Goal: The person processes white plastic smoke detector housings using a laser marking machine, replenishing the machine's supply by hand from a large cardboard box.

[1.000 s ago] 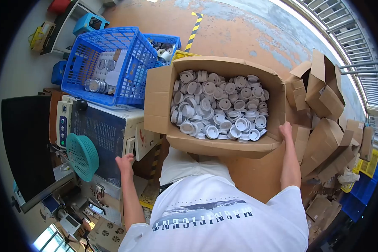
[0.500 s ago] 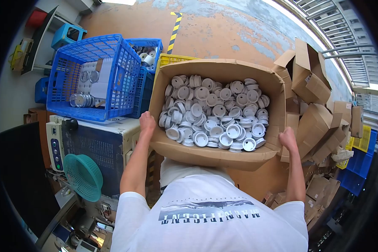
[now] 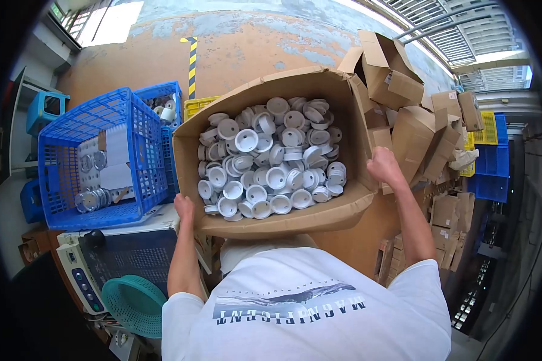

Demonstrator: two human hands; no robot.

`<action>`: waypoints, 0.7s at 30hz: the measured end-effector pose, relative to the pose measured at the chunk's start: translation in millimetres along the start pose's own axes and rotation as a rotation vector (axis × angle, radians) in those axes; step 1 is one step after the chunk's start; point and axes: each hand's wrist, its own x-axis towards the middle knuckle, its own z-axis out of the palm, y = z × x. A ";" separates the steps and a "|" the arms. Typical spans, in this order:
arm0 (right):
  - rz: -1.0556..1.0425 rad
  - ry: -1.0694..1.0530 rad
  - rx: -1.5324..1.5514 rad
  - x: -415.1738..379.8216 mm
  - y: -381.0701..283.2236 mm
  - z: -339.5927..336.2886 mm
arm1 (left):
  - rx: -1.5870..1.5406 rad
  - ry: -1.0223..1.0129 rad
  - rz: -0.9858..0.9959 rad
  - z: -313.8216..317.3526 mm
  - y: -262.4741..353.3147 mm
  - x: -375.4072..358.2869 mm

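A large open cardboard box [image 3: 277, 227] is held in front of my body, filled with many white plastic cup lids [image 3: 265, 159] lying at all angles. My left hand [image 3: 185, 206] is closed at the box's left side, near its lower corner. On the opposite side, my right hand [image 3: 383, 166] makes a closed grip at the box's right edge, higher in the picture than the left. Fingertips of both hands are mostly hidden. The box sits slightly tilted, its right side farther from me.
Left of the box, a blue crate [image 3: 132, 162] with clear and white lids stands by a machine [image 3: 132, 253]. A green basket [image 3: 132, 304] hangs near it. Empty cartons [image 3: 415, 132] pile up at right. A yellow crate [image 3: 200, 107] is behind the box.
The box has turned, its right side going away from me and its left side nearer, with both hands still on it. The lids inside have shifted. The view has swung too.
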 end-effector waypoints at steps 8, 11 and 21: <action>-0.001 0.053 0.036 -18.0 25.2 8.1 | -0.120 0.067 -0.070 -1.2 9.3 -14.1; -0.053 0.059 -0.004 1.7 7.7 16.0 | -0.065 0.101 0.007 -4.3 13.1 -17.2; -0.100 0.118 0.115 41.6 80.1 62.5 | -0.009 0.076 -0.105 -8.7 44.4 -30.7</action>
